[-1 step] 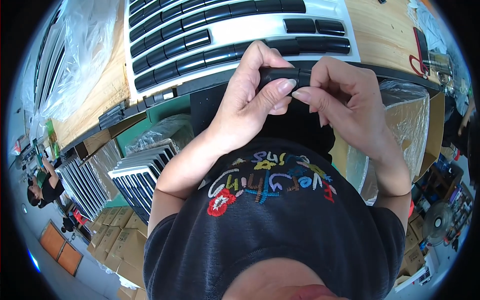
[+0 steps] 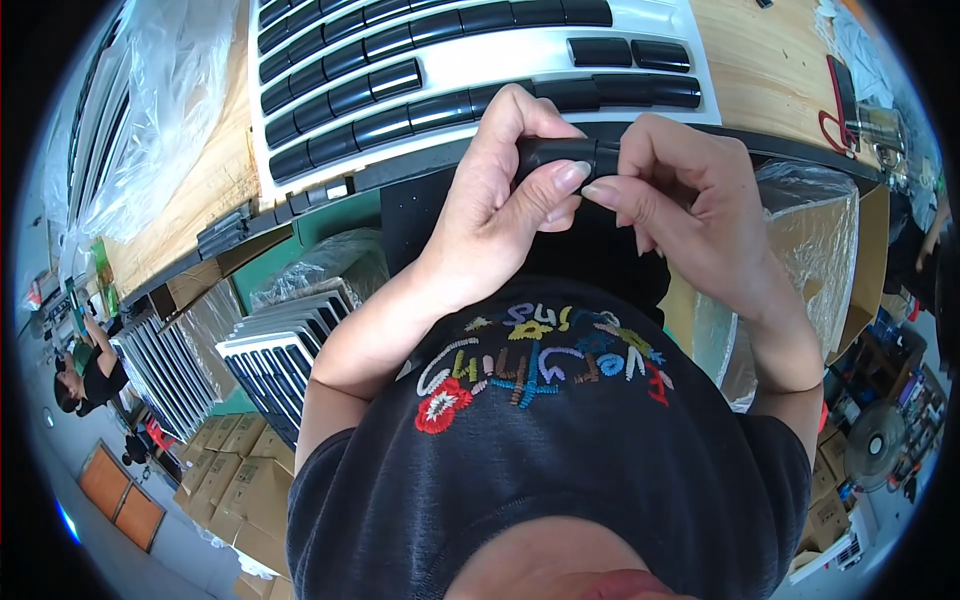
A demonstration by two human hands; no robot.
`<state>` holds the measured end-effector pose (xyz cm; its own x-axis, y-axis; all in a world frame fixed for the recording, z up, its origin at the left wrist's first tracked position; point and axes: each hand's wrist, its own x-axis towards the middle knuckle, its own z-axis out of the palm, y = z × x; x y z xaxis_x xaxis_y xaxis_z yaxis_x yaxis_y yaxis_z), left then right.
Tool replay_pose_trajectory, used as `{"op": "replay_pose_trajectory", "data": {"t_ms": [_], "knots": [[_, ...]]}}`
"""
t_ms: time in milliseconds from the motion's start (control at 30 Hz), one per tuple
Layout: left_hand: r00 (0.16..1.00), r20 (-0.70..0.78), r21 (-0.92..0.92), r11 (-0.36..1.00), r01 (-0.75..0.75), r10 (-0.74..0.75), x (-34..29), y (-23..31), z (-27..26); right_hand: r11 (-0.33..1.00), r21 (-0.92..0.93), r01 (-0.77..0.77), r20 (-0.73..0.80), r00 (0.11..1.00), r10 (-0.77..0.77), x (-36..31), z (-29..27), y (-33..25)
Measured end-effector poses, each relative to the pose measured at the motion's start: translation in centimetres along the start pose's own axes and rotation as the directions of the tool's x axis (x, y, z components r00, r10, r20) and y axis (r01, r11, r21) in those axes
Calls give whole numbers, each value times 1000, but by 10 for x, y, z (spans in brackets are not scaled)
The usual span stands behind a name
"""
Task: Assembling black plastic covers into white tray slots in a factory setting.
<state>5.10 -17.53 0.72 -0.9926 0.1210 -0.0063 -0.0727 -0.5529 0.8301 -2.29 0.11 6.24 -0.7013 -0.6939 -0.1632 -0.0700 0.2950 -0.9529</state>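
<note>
Looking over the bench (image 2: 765,75) and its white tray (image 2: 490,60), I'd say the left hand (image 2: 505,205) should stay braced and the right hand (image 2: 705,195) in line with it, so the black tube (image 2: 557,152) doesn't skew. Both hands' fingers (image 2: 548,188) pinch that tube, left on its body, right at its end, near the bench's edge; they've barely shifted since the earlier frame.

The change is very slight: in the upper middle of the frame, the left hand (image 2: 495,205) and the right hand (image 2: 700,210) have edged a trace toward the picture's left, and the black tube (image 2: 556,152) between them has shifted leftward too.
</note>
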Motion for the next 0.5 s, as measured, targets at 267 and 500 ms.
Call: {"op": "replay_pose_trajectory", "data": {"t_ms": [267, 500], "knots": [[988, -103, 109, 986, 129, -117, -2, 2, -40, 999, -20, -30, 136, 990, 32, 41, 16, 17], [969, 62, 948, -317, 17, 237, 29, 32, -112, 813, -581, 26, -56, 996, -72, 107, -29, 83]]}}
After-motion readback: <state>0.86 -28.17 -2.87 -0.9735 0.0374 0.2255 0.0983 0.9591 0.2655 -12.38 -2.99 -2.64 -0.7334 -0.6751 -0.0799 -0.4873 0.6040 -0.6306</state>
